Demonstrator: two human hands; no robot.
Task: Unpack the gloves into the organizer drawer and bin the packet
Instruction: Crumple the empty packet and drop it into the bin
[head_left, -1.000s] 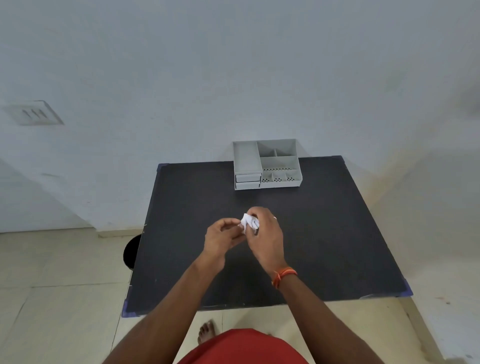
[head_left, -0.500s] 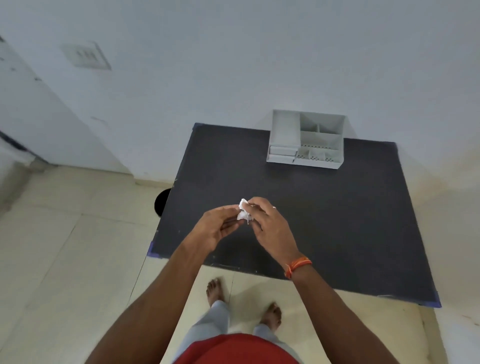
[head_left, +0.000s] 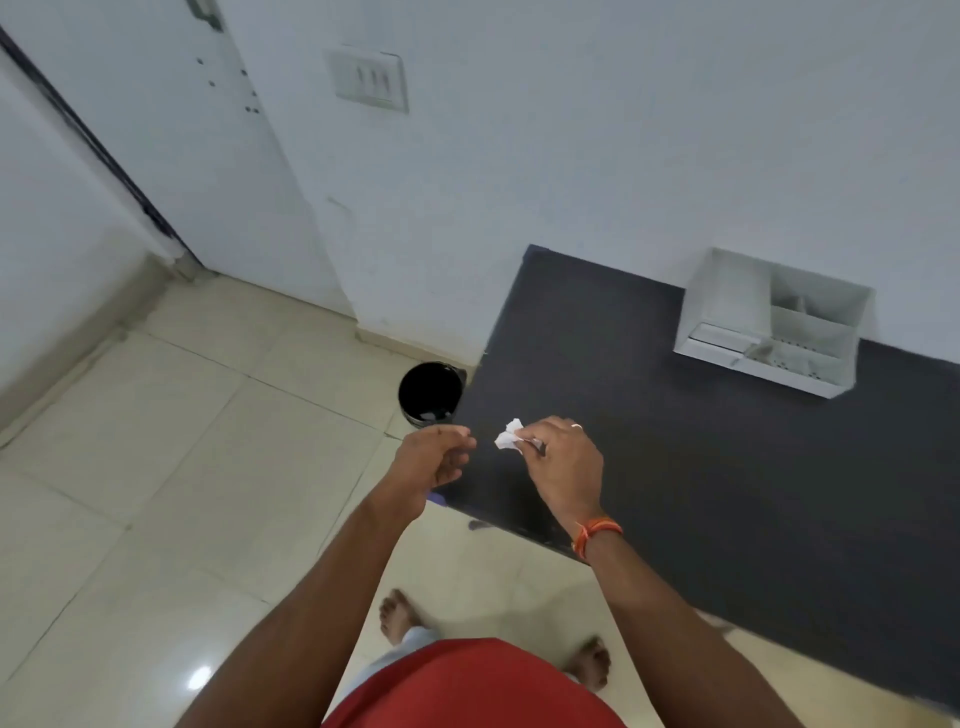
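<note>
My right hand (head_left: 558, 457) pinches a small crumpled white packet (head_left: 509, 435) over the left edge of the black table (head_left: 727, 457). A short gap to its left, my left hand (head_left: 434, 460) has its fingers curled and touches nothing that I can see. A black round bin (head_left: 431, 391) stands on the floor just beyond my left hand, beside the table's left edge, with something pale at its bottom. The white organizer (head_left: 769, 322) sits at the table's far side against the wall; its drawer looks pushed in and its contents are hidden.
Cream floor tiles (head_left: 182, 467) spread to the left. A white wall with a switch plate (head_left: 370, 79) rises behind the table, and a door frame (head_left: 93, 150) stands at the far left. My bare feet (head_left: 400, 616) are on the floor below.
The view has swung left, bringing the bin and floor fully into sight. My hands have come apart: the left has let go of the packet, and the right alone holds it.
</note>
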